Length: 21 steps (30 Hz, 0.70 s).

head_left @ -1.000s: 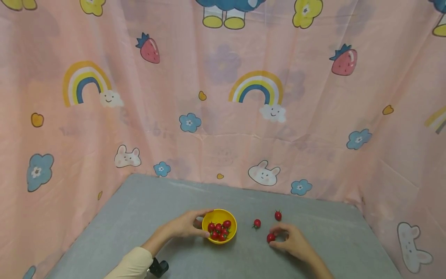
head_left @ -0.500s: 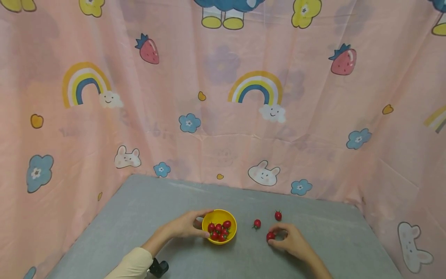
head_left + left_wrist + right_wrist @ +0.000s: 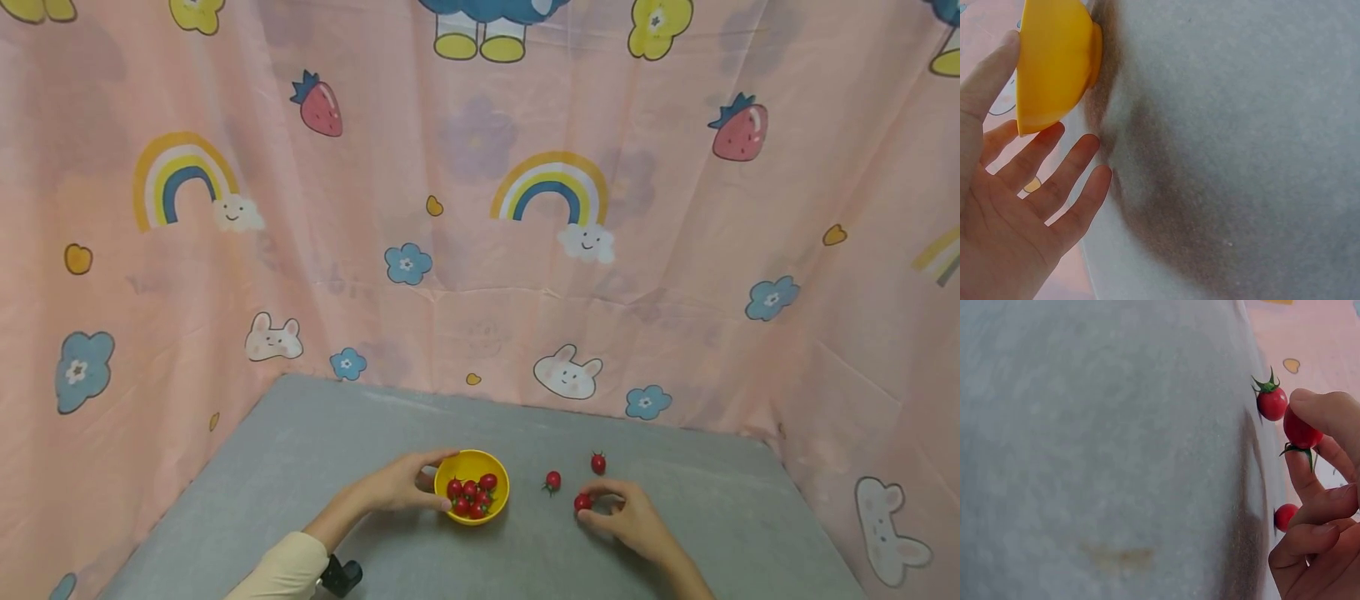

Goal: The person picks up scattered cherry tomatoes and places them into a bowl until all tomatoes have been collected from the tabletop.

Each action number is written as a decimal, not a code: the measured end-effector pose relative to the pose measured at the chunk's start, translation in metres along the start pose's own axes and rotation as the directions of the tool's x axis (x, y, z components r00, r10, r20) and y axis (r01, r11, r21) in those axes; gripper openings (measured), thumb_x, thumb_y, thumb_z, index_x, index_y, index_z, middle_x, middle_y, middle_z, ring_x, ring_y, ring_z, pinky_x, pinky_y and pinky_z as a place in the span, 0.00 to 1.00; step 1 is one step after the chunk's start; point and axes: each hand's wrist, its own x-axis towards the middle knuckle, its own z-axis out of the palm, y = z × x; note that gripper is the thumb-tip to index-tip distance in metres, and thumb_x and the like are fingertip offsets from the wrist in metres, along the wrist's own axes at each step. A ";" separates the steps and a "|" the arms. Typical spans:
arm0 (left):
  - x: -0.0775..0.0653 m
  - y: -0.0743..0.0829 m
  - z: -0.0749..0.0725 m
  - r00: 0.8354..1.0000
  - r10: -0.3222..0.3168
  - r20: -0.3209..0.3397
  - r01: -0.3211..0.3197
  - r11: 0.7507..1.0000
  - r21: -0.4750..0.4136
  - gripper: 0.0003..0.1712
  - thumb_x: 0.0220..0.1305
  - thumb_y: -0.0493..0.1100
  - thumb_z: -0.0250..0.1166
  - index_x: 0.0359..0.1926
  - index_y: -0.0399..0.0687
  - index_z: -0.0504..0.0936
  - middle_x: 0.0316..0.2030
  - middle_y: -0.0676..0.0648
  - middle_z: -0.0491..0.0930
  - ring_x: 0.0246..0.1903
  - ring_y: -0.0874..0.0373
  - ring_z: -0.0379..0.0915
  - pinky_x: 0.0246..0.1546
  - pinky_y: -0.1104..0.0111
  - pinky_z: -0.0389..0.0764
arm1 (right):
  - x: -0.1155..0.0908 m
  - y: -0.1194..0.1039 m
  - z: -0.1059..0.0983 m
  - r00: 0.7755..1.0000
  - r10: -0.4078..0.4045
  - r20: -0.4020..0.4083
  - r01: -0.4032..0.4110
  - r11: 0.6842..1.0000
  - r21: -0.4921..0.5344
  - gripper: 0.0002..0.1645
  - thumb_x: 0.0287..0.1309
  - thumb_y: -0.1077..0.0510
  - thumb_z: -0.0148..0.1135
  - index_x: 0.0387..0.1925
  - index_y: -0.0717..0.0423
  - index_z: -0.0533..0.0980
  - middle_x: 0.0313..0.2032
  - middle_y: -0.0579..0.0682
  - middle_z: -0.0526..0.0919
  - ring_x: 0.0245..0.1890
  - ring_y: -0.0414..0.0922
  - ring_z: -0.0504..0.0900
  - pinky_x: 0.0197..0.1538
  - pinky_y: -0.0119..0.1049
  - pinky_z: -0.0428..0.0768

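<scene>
Two hands [image 3: 405, 483] [image 3: 628, 518] grip bowl [image 3: 471, 463] and tomato [image 3: 582, 502] separately, grey table [image 3: 510, 433] below, pink curtain [image 3: 480, 296] behind.

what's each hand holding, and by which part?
Right hand: a cherry tomato, pinched by its red body, green stem showing. Left hand: the yellow bowl, held at its rim.

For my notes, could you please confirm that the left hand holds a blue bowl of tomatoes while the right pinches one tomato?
The bowl is yellow, not blue, as the head view shows; the left hand does hold it while the right hand pinches one tomato.
</scene>
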 end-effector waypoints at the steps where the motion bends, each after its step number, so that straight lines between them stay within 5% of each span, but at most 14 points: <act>1: 0.000 0.000 0.000 1.000 0.004 0.000 -0.004 1.000 0.003 0.43 0.63 0.45 0.74 0.76 0.48 0.65 0.65 0.38 0.71 0.50 0.51 0.81 0.51 0.60 0.82 | -0.001 0.000 0.000 1.000 -0.004 -0.009 0.004 1.000 0.008 0.18 0.55 0.58 0.77 0.45 0.63 0.84 0.40 0.52 0.86 0.16 0.36 0.61 0.20 0.27 0.63; 21: 0.002 -0.001 0.000 0.999 0.022 -0.038 -0.020 0.998 0.055 0.44 0.61 0.47 0.77 0.74 0.47 0.68 0.69 0.42 0.67 0.50 0.50 0.79 0.53 0.57 0.81 | 0.005 -0.015 0.005 0.994 0.071 -0.086 -0.064 0.995 0.072 0.19 0.55 0.57 0.78 0.47 0.57 0.84 0.41 0.53 0.84 0.14 0.38 0.56 0.18 0.28 0.61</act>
